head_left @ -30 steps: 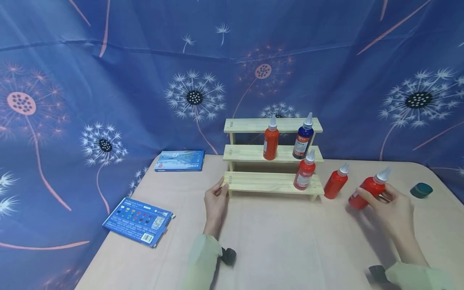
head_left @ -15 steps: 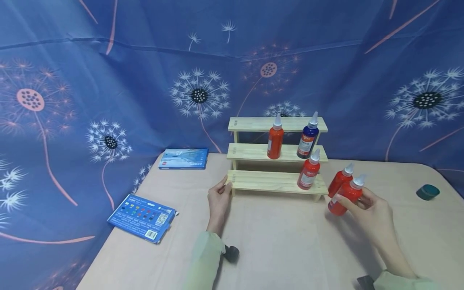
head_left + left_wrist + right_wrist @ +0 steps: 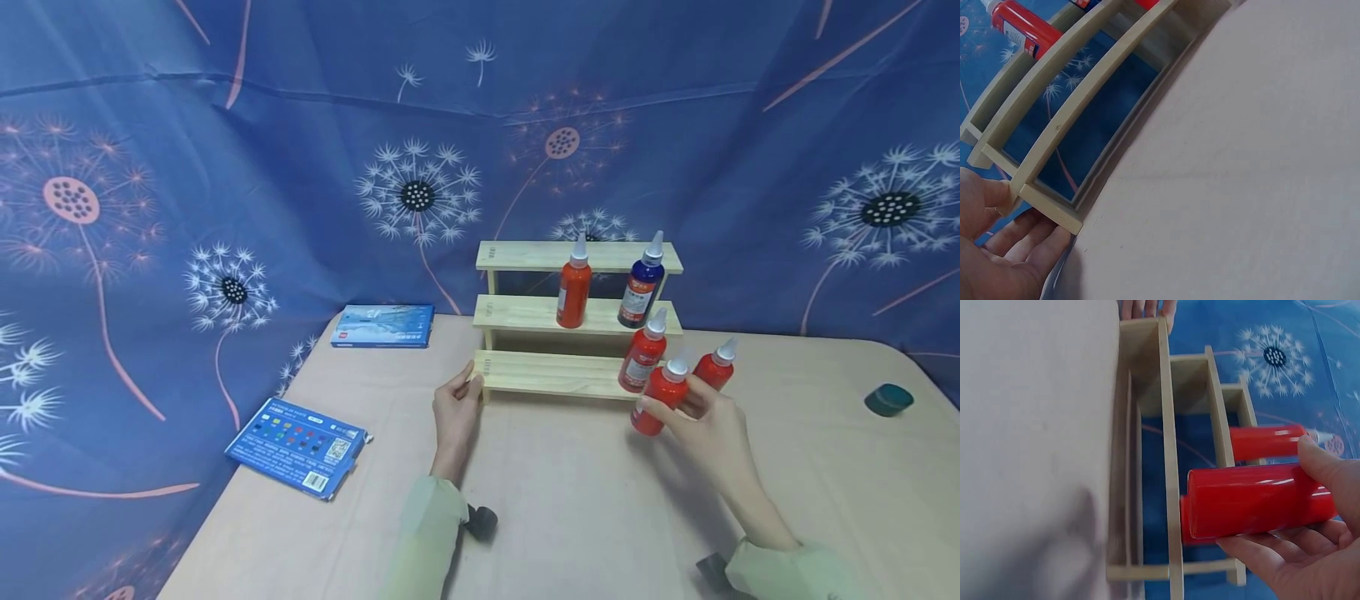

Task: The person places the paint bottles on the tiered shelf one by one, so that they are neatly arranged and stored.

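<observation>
five bottles [image 3: 658, 402], two boxes [image 3: 296, 447], one rack [image 3: 547, 372], one green object [image 3: 888, 400] and two hands [image 3: 455, 417] show.

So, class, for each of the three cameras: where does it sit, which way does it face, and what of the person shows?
Head: on the head, facing forward and down at the rack; left hand, right hand and sleeves show.
Left wrist: on that wrist, looking along the rack from its left end; only the left hand shows.
Right wrist: on that wrist, looking past the held bottle towards the rack's left end; the right hand and some left fingers show.
Shared: both wrist views show the rack and left hand.
</observation>
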A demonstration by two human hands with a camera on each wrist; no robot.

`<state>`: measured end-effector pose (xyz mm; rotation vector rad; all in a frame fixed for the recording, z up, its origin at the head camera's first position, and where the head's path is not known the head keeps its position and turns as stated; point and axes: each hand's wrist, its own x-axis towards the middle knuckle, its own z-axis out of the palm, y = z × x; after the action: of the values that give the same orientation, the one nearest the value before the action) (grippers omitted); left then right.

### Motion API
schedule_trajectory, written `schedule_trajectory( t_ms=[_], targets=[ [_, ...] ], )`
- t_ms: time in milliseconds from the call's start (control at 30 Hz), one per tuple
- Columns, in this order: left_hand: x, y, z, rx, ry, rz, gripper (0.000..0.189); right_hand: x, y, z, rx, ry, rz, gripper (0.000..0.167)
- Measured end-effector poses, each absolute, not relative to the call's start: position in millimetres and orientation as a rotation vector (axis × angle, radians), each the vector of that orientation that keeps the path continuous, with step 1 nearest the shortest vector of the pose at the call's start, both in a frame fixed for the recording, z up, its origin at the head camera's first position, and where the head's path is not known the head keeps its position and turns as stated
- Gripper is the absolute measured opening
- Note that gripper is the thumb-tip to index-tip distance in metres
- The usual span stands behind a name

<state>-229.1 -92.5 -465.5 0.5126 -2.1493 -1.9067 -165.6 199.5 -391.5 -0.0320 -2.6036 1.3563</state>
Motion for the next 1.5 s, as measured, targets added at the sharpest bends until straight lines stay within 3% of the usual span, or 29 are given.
schedule_trajectory(
  t_ms=[700,1500],
  targets=[
    [-230,-93,-465,0.520,-2.139,-1.950,0.035,-205,139,-394,0.122,-2.549,1.599,0.055],
    [-232,-94,-467,0.497,-2.117,-1.947,0.034,-236,130,-401,0.110,-2.555,1.585,0.051]
  ],
)
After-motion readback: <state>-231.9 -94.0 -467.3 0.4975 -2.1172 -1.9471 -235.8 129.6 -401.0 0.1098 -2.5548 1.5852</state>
